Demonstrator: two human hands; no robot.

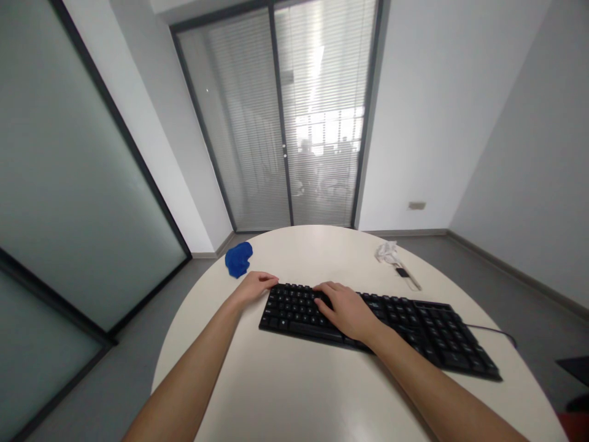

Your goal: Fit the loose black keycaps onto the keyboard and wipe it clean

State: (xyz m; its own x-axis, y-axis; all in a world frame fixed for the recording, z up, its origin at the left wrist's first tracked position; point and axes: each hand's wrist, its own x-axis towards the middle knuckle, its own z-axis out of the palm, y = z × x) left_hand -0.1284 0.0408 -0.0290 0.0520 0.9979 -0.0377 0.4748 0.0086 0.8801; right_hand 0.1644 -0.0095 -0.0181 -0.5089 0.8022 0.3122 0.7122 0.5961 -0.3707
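A black keyboard point(299, 313) lies slightly angled across the pale round table point(276, 393). My left hand point(256, 287) is at its upper left corner, fingers pressed together at the edge; whether they pinch the keyboard is too small to tell. Over the middle keys rests my right hand point(346, 309), its fingers spread and the thumb apart, holding nothing. The palm and forearm hide part of the keys.
A blue cloth point(238, 259) lies at the table's far left edge. Toward the far right are a crumpled white item point(387, 252) and a thin stick-like object with a black part point(409, 277). A cable point(492, 330) runs off the keyboard's right side.
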